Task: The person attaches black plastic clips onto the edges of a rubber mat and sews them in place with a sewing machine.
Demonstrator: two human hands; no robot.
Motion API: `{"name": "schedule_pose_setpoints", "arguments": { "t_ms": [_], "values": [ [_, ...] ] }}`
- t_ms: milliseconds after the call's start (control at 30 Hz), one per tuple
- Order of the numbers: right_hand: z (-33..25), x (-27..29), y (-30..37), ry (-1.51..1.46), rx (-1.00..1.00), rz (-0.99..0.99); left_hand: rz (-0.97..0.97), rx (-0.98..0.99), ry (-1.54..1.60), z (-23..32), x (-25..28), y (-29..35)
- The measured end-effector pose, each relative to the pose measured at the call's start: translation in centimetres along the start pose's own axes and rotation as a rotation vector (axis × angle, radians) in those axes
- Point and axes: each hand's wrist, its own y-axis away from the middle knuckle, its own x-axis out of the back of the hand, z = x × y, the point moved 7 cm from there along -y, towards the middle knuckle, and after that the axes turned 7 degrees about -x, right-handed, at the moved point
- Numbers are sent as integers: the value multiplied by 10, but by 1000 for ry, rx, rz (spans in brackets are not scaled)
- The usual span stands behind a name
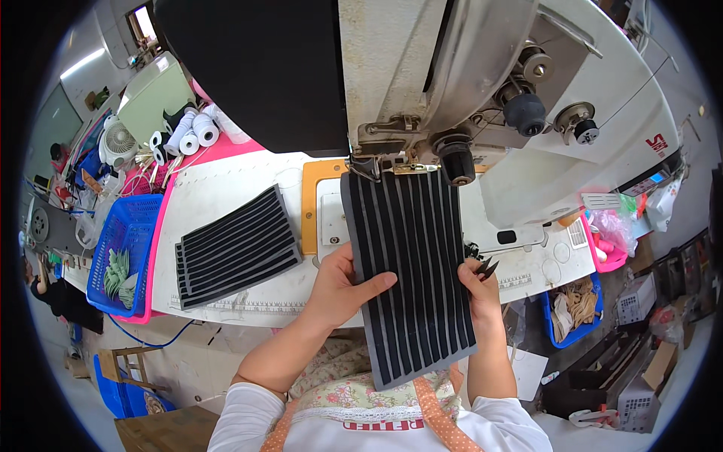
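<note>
A long black fabric panel with grey stripes runs from under the needle area of the sewing machine down toward my lap. My left hand grips its left edge, thumb flat on top and the other fingers hidden beneath. At the right edge, my right hand pinches the panel between thumb and fingers. Two dark pointed blades, like thread snips, stick out from the right hand; their handles are hidden. To the left on the table lies a stack of similar striped panels.
The white machine table has a ruler strip along its near edge. White thread cones stand at the back left. A blue basket with green pieces is at the left; another blue basket with beige fabric sits lower right.
</note>
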Motion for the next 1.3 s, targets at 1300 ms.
{"name": "schedule_pose_setpoints", "arguments": {
  "t_ms": [1300],
  "values": [
    [-15,-5,-3,151,137,-91,-81,83,118,-2,12,17]
  ]
}}
